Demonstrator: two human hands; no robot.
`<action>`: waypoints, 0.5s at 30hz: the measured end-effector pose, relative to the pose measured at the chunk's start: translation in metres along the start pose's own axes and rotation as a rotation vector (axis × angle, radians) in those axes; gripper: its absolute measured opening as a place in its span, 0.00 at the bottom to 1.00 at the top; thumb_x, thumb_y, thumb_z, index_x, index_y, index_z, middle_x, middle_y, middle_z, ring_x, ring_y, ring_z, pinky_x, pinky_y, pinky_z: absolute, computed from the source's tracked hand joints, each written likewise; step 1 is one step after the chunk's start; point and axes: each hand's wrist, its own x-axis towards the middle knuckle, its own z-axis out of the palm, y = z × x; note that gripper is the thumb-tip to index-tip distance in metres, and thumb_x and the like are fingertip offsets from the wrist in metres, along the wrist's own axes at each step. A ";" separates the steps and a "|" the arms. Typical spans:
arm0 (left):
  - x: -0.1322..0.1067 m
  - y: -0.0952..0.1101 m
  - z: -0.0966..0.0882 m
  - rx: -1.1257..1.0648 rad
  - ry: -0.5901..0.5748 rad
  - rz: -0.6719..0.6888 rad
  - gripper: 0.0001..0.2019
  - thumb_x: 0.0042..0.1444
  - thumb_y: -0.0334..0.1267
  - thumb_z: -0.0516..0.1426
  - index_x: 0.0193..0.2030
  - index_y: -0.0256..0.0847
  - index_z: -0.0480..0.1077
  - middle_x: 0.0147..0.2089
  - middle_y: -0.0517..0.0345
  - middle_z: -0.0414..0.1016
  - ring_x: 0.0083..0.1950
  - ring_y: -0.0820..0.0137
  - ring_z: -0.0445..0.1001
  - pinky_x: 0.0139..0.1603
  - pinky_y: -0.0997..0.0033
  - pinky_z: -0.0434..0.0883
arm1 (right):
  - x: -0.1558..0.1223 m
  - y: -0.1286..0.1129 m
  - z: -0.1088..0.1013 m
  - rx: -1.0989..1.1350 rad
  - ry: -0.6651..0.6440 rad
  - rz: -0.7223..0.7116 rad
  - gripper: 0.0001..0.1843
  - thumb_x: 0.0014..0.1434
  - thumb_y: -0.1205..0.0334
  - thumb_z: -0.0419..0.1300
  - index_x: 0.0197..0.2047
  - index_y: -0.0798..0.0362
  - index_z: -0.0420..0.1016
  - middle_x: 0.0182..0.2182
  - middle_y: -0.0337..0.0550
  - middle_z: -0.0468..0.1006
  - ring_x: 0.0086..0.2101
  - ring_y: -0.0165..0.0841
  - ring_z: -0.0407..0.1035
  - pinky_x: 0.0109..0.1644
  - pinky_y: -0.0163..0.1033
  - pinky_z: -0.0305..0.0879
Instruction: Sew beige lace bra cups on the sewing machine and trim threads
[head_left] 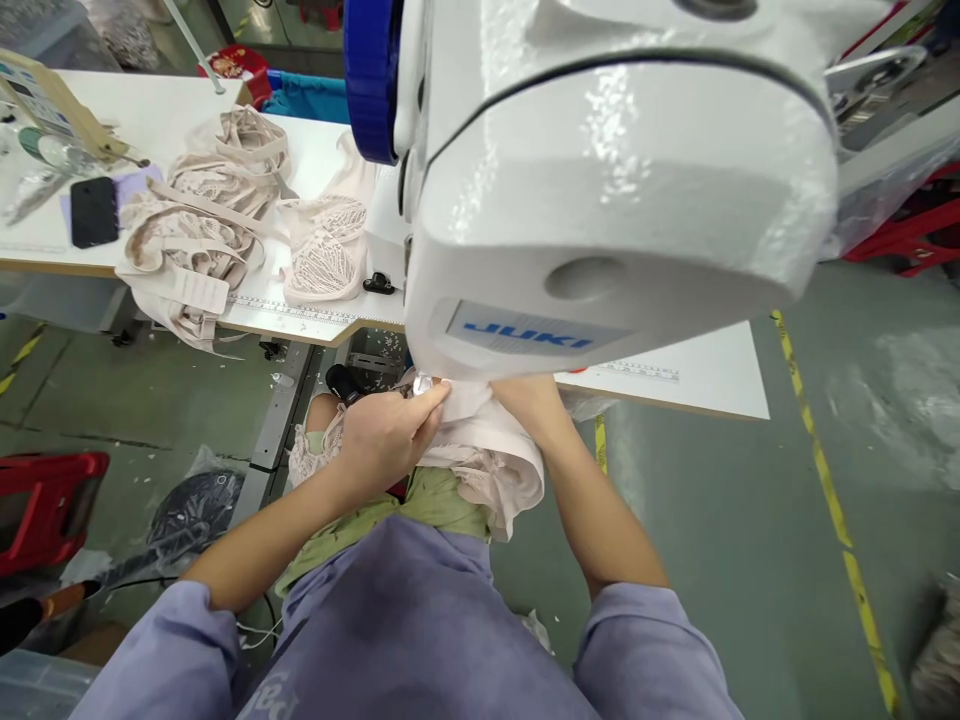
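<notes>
A pale pink lace garment (491, 450) hangs from the sewing machine's front over my lap. Its upper edge goes out of sight beneath the white machine head (600, 200). My left hand (386, 435) is closed on the cloth at the left, thumb stretched along it and fingers curled, close to a small shiny metal piece (423, 384). On the other side, my right hand (529, 402) lies against the garment; its fingers are hidden by the machine head. The needle area cannot be seen from here.
Left of the machine, a pile of pale pink lace garments (202, 220) lies on the white table (300, 322), with another lace piece (326, 250) beside it. A black phone (94, 212) rests further left. A red stool (52, 510) stands on the floor.
</notes>
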 end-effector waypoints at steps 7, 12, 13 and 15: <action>0.001 0.000 0.000 0.065 0.013 0.029 0.20 0.70 0.43 0.48 0.52 0.44 0.81 0.23 0.55 0.76 0.26 0.69 0.70 0.27 0.68 0.52 | 0.001 0.000 0.002 -0.015 0.014 0.041 0.08 0.53 0.59 0.59 0.25 0.50 0.68 0.22 0.41 0.72 0.33 0.39 0.70 0.41 0.44 0.72; 0.001 0.000 0.001 0.091 0.100 0.098 0.18 0.69 0.41 0.50 0.51 0.43 0.81 0.22 0.57 0.76 0.24 0.71 0.70 0.26 0.69 0.53 | 0.001 0.003 0.002 0.001 0.008 0.013 0.11 0.55 0.56 0.57 0.23 0.49 0.65 0.20 0.39 0.69 0.32 0.37 0.69 0.41 0.42 0.71; 0.001 0.000 0.001 0.096 0.115 0.112 0.17 0.69 0.40 0.50 0.51 0.42 0.81 0.22 0.58 0.76 0.24 0.71 0.70 0.26 0.69 0.53 | 0.001 0.003 0.002 0.003 0.006 0.003 0.12 0.55 0.55 0.56 0.23 0.49 0.64 0.20 0.39 0.69 0.32 0.37 0.68 0.42 0.42 0.71; 0.001 0.000 0.001 0.105 0.147 0.138 0.17 0.69 0.39 0.51 0.50 0.42 0.81 0.21 0.59 0.76 0.23 0.71 0.70 0.26 0.69 0.54 | 0.001 0.002 0.001 -0.001 0.002 -0.016 0.14 0.56 0.54 0.56 0.22 0.48 0.62 0.20 0.39 0.70 0.31 0.36 0.68 0.43 0.42 0.71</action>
